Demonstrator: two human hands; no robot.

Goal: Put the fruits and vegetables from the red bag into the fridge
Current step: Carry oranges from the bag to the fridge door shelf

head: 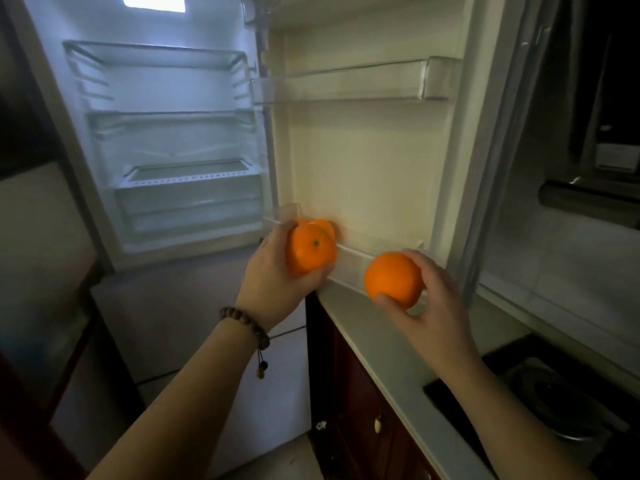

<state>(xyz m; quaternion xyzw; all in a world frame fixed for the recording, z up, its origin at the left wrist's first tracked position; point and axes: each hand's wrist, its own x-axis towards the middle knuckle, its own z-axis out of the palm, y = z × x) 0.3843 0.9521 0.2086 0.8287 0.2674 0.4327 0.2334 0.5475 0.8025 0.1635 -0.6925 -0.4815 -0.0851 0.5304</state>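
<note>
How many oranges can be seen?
3. One is in the left hand: orange. One sits behind it in the lower door shelf. One is in the right hand. Others may be hidden.

No readable text, label, brand, number or sign anywhere in view. Nothing legible on the open fridge, its door shelves or the oranges. Only a small pale mark low on the dark cabinet front near the floor, too blurred to make out.
</note>
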